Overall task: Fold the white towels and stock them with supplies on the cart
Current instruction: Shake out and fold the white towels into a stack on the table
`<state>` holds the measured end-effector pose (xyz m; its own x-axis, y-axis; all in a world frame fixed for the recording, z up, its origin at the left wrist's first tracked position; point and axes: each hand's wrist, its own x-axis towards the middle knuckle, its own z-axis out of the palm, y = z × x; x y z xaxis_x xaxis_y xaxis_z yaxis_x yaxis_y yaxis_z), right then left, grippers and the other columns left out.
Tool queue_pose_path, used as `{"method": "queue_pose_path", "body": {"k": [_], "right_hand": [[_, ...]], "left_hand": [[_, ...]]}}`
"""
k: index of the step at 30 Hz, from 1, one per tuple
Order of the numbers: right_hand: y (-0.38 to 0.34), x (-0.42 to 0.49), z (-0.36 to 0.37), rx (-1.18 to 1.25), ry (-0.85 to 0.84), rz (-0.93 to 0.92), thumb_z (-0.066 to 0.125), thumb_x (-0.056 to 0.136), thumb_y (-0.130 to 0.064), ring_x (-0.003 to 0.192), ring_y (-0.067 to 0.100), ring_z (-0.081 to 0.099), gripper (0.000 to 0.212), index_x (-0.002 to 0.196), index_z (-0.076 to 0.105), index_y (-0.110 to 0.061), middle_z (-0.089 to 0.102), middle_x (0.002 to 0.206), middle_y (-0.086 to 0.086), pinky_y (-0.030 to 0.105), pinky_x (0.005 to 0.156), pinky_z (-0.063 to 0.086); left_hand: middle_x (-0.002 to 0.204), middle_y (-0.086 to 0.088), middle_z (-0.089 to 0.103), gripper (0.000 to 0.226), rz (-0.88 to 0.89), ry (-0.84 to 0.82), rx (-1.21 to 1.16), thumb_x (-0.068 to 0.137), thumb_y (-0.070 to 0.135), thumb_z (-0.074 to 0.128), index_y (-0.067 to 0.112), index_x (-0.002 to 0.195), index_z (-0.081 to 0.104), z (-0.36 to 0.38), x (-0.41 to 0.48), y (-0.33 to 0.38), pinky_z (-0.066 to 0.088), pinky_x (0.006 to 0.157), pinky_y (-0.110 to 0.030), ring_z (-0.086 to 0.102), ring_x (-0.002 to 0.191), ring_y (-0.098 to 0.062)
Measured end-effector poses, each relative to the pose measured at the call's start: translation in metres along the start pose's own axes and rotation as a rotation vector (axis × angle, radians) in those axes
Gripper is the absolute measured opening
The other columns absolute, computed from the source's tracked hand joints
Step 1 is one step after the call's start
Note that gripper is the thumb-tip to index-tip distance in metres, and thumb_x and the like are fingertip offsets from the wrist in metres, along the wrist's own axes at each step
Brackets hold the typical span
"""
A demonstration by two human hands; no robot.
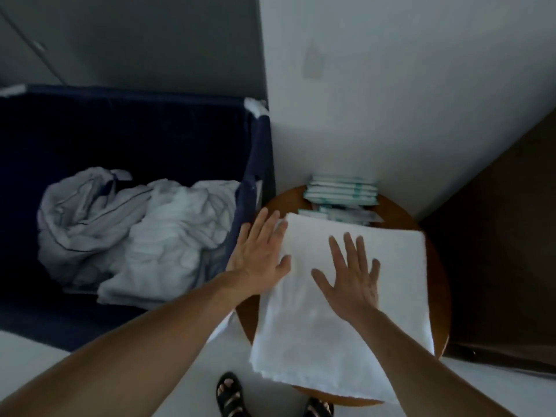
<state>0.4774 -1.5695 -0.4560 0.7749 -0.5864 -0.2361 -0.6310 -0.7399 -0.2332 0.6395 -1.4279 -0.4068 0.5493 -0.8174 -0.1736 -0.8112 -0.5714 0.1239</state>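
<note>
Hands (left [259, 256], right [352, 279]) rest flat on towel [325, 347].

We find the round table [440, 296] hemmed on three sides: the navy bin [255, 182] stands just beside its left edge, the white wall [391, 100] closes the far side, and a dark panel [496, 251], possibly a door, bounds the right. Stacked packets [341, 191] occupy the far rim. The towel [301, 341] covers most of the top; bare wood shows only at the sides. Approach is open from the near side.
</note>
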Motion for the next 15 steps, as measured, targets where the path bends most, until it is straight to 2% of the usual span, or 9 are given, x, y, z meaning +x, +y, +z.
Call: {"method": "queue_pose_path", "body": {"k": [3,5,7,12,15], "right_hand": [[-0.078,0.032,-0.039,0.079,0.085,-0.178,0.01,0.089,-0.076,0.151,0.02,-0.023,0.081,0.157,-0.006,-0.036,-0.015,0.167,-0.002,0.056,0.121,0.0],[-0.127,0.049,-0.055,0.11,0.116,-0.309,0.028,0.094,-0.07,0.152,0.021,-0.017,0.079,0.159,0.007,-0.031,-0.007,0.168,0.0,0.054,0.121,0.005],[-0.173,0.067,-0.058,0.065,0.104,-0.41,0.037,0.096,-0.064,0.152,0.023,-0.018,0.078,0.16,0.01,-0.028,-0.007,0.168,0.001,0.053,0.12,0.008],[-0.277,0.121,-0.012,0.045,-0.071,-0.455,0.046,0.093,-0.061,0.152,0.022,-0.019,0.086,0.159,0.003,-0.027,-0.01,0.167,-0.001,0.055,0.121,0.007],[-0.329,0.157,0.042,0.017,-0.316,-0.42,0.055,0.087,-0.066,0.152,0.022,-0.018,0.099,0.158,-0.003,-0.03,-0.011,0.167,-0.002,0.056,0.122,0.006]], "left_hand": [[0.167,-0.004,0.003,0.074,-0.169,0.08,-0.05,0.096,0.051,0.042,0.02,0.158,0.014,-0.029,0.0,-0.058,0.005,0.122,-0.048,-0.004,0.153,-0.025],[0.167,-0.003,0.003,0.075,-0.259,0.063,-0.044,0.095,0.05,0.043,0.02,0.157,0.014,-0.035,-0.003,-0.111,0.007,0.122,-0.048,-0.003,0.153,-0.024],[0.167,-0.002,0.002,0.075,-0.324,0.026,-0.011,0.095,0.051,0.042,0.021,0.157,0.013,-0.032,-0.009,-0.172,0.009,0.122,-0.048,-0.004,0.153,-0.024],[0.167,-0.004,0.0,0.074,-0.449,-0.112,0.011,0.098,0.055,0.034,0.019,0.158,0.01,-0.01,-0.008,-0.313,0.01,0.122,-0.048,-0.006,0.153,-0.025],[0.166,-0.004,0.001,0.074,-0.438,-0.173,-0.001,0.099,0.055,0.035,0.019,0.158,0.01,0.012,-0.004,-0.384,0.011,0.121,-0.048,-0.005,0.153,-0.026]]}}
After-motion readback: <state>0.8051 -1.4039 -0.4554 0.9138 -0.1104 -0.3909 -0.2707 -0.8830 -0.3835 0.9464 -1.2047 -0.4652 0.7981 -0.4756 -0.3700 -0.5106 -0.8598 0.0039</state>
